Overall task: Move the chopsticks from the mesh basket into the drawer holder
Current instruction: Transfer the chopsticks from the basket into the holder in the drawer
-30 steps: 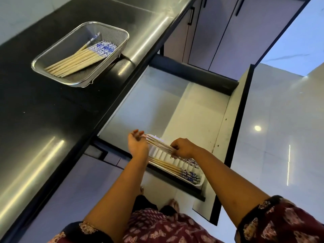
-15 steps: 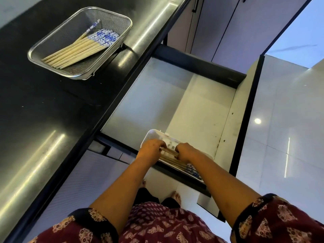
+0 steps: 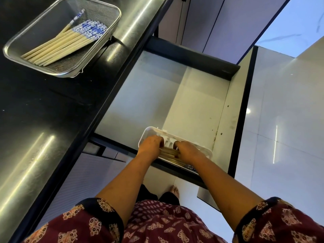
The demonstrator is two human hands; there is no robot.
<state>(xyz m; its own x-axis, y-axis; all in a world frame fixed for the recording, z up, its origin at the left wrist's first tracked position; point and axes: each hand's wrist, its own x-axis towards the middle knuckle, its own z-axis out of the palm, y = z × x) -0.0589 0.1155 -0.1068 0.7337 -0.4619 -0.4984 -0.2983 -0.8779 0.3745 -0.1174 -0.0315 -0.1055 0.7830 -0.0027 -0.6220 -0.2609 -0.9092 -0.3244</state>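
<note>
A steel mesh basket (image 3: 98, 7) sits on the black counter at the upper left. Several wooden chopsticks with blue-and-white ends (image 3: 66, 43) lie in it. A white slotted holder (image 3: 149, 131) rests at the near end of the open drawer (image 3: 198, 102). My left hand (image 3: 151, 144) and my right hand (image 3: 188, 151) press down side by side on a bundle of chopsticks (image 3: 168, 153) lying in the holder. The fingers of both hands curl over the sticks. Blue tips (image 3: 190, 167) show beyond my right wrist.
The black counter (image 3: 43, 120) runs along the left, its edge beside the drawer. Dark drawer walls frame the pale drawer floor. Glossy white floor tiles (image 3: 284, 120) lie to the right. Closed cabinet doors (image 3: 219, 20) stand beyond the drawer. My foot (image 3: 175, 191) shows below.
One second ago both hands held the chopstick bundle above the holder. They have since lowered it into the holder and now rest pressed on it. The camera has tilted closer.
</note>
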